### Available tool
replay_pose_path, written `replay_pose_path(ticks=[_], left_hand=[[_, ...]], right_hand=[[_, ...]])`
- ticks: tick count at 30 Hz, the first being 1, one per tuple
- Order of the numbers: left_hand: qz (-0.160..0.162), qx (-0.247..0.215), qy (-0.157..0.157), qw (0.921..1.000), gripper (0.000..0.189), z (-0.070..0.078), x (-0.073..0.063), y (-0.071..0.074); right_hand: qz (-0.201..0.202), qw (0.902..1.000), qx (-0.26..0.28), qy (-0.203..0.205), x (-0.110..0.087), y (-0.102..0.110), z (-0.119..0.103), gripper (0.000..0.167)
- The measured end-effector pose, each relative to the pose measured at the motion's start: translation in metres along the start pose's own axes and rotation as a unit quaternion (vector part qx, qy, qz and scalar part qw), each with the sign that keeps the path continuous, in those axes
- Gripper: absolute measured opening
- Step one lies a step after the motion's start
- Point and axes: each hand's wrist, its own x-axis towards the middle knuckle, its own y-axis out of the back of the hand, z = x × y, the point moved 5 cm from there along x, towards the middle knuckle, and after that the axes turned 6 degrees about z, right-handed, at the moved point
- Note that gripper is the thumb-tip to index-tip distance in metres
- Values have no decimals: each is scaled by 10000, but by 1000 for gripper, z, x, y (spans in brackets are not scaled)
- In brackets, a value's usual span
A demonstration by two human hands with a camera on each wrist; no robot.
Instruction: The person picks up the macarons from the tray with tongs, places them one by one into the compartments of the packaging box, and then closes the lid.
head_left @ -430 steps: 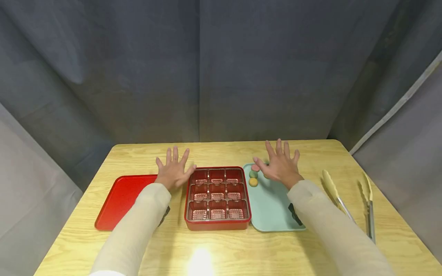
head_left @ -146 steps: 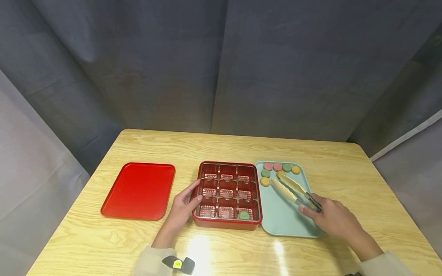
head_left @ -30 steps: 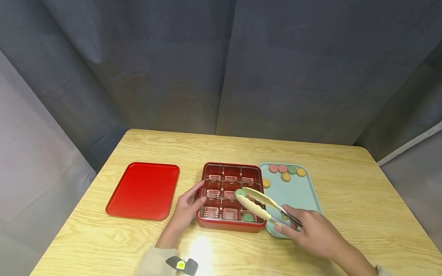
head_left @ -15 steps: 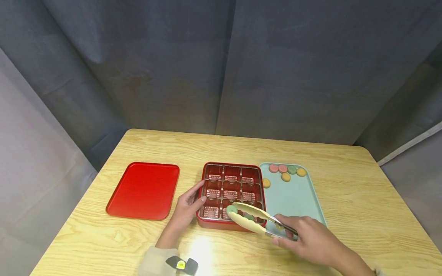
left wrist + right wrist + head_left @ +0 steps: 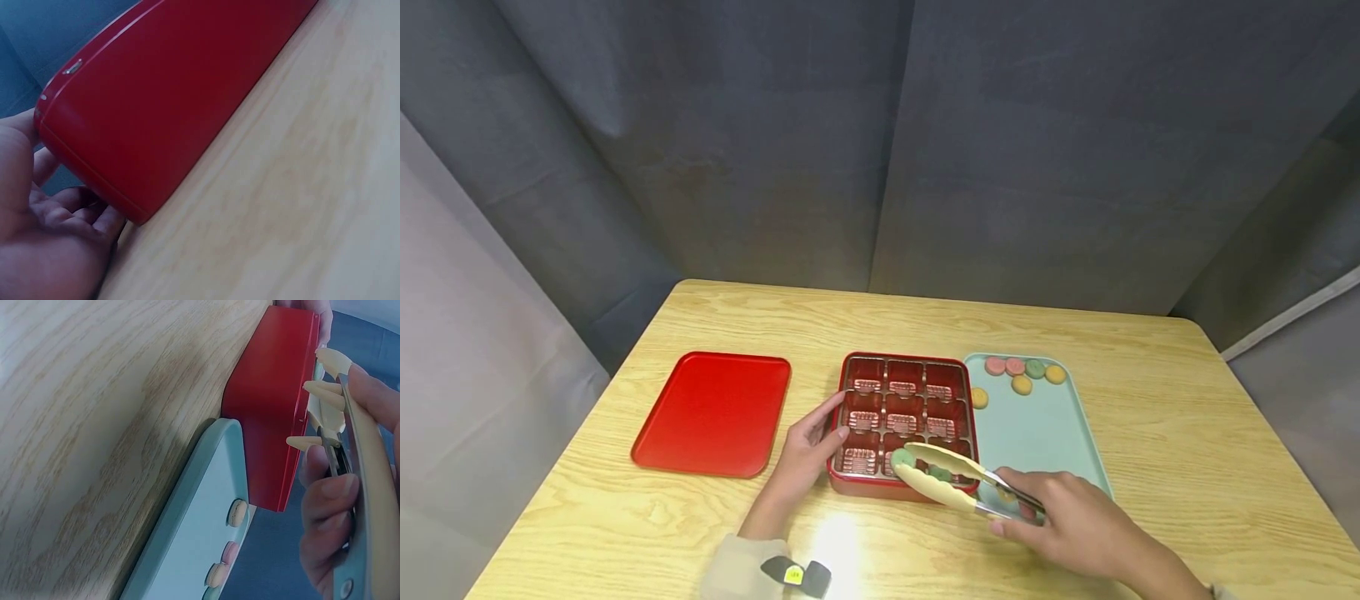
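Observation:
My right hand (image 5: 1075,521) grips a pair of tongs (image 5: 936,489) with cream scalloped tips and metal arms. Between the tips is a green macaron (image 5: 902,457), low over the front middle compartment of a red box (image 5: 891,490) with a clear nine-compartment insert. Another green macaron (image 5: 939,473) lies in the front right compartment, partly covered by the tongs. My left hand (image 5: 801,458) holds the box's left side, thumb on the rim; in the left wrist view its lower fingers (image 5: 81,206) curl against the outer wall.
Right of the box, against it, a pale blue-green tray (image 5: 1037,433) carries two pink macarons (image 5: 1004,366), a green macaron (image 5: 1034,368) and several yellow macarons (image 5: 1022,384). A flat red tray or lid (image 5: 711,414) lies at left. Grey curtains (image 5: 775,167) surround the wooden table (image 5: 625,525).
First both hands were bare, tongs on the table. Since then the right hand took tongs and one green macaron entered the box. A second moved from the tray to over the front middle compartment.

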Motion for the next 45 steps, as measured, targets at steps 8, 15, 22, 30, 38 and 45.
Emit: replay_pose_path(ticks=[8, 15, 22, 30, 38, 45], left_hand=[[15, -125, 10, 9999, 53, 2, 0, -1], [19, -169, 40, 9998, 53, 2, 0, -1], [-5, -144, 46, 9999, 53, 0, 1, -1], [14, -145, 70, 9999, 53, 0, 0, -1], [-13, -115, 59, 9999, 54, 0, -1, -1], [-17, -119, 50, 9999, 53, 0, -1, -1]], right_hand=[[12, 9997, 212, -152, 0, 2, 1, 68], [323, 9989, 131, -318, 0, 9, 7, 64], [562, 9942, -89, -917, 1, 23, 25, 64], [629, 9854, -159, -1571, 2, 41, 60, 79], [544, 9805, -417, -1844, 5, 51, 92, 82], [-39, 9733, -458, -2250, 11, 51, 125, 95]])
